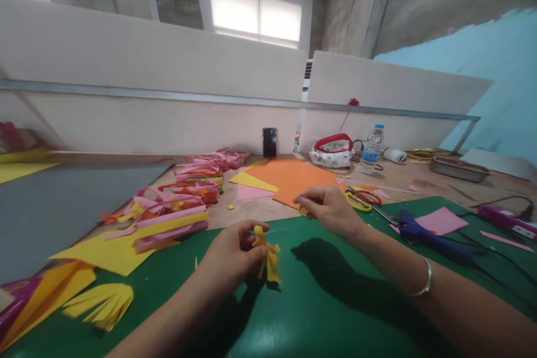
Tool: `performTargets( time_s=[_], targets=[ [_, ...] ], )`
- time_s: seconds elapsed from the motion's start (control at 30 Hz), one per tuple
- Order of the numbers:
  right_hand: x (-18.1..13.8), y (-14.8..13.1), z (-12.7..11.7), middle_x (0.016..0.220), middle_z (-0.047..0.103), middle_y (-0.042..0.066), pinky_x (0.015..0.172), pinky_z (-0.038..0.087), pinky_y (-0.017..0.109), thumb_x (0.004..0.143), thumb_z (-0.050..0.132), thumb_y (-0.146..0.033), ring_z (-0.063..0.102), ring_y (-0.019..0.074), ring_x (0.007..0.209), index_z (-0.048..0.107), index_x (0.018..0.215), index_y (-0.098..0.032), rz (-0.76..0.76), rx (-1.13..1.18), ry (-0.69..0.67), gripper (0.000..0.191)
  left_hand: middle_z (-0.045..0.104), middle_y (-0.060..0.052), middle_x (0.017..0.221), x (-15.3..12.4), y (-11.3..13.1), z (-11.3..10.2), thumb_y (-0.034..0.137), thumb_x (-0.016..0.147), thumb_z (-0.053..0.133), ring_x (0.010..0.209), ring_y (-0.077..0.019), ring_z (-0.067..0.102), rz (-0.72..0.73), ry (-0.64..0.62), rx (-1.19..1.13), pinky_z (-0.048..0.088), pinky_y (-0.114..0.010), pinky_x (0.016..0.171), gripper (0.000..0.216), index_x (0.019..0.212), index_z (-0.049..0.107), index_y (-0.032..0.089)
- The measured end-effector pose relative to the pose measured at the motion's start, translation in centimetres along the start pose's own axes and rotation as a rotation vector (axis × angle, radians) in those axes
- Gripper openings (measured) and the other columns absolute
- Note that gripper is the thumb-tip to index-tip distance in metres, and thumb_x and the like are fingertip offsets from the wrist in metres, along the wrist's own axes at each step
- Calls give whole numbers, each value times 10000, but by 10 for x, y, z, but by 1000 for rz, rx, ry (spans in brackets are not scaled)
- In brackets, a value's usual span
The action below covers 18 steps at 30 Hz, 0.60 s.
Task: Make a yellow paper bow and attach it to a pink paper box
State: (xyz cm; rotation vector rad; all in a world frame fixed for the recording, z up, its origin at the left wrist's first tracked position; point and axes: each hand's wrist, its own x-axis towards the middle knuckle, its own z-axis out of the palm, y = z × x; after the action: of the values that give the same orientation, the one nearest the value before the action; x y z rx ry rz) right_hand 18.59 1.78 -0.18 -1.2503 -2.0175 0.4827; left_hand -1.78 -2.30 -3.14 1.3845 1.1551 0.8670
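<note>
Between the thumb and fingers of my left hand [229, 251] is a yellow paper tassel [272, 269], its cut strips hanging down over the green mat [285, 324]. Farther up and to the right, my right hand [329, 208] is closed in a pinch on a small yellow paper piece [302, 211], mostly hidden by the fingers. The two hands are apart. A fringed yellow paper strip [103, 303] lies at the mat's left. Scissors [359, 201] with yellow and red handles and a blue glue gun [423, 235] lie right of my right hand.
Pink, orange and yellow paper bundles [188, 196] are piled at left. Orange sheets [297, 176] lie ahead, with a phone [269, 142] upright behind. Toward the back right stand a white-and-red pouch [333, 152], a water bottle [371, 150] and a metal tray [459, 169].
</note>
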Motion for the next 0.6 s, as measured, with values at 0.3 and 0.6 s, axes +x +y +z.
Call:
performTargets(
  time_s=[0.3, 0.6],
  targets=[
    [-8, -12, 15, 767, 580, 36, 691, 387, 268, 877, 494, -297, 520, 147, 756, 634, 671, -157, -128, -115, -95, 286, 517, 85, 535, -3, 3, 5, 272, 597, 618, 426, -83, 407, 11, 57, 96, 303, -198, 416, 576, 1122, 420, 142],
    [-20, -31, 43, 553, 506, -45, 486, 325, 178, 731, 567, -137, 453, 77, 538, 552, 571, -147, 77, 147, -167, 162, 497, 99, 527, -3, 3, 7, 221, 563, 610, 462, -96, 440, 31, 34, 131, 351, -213, 449, 598, 1117, 399, 138]
  ],
)
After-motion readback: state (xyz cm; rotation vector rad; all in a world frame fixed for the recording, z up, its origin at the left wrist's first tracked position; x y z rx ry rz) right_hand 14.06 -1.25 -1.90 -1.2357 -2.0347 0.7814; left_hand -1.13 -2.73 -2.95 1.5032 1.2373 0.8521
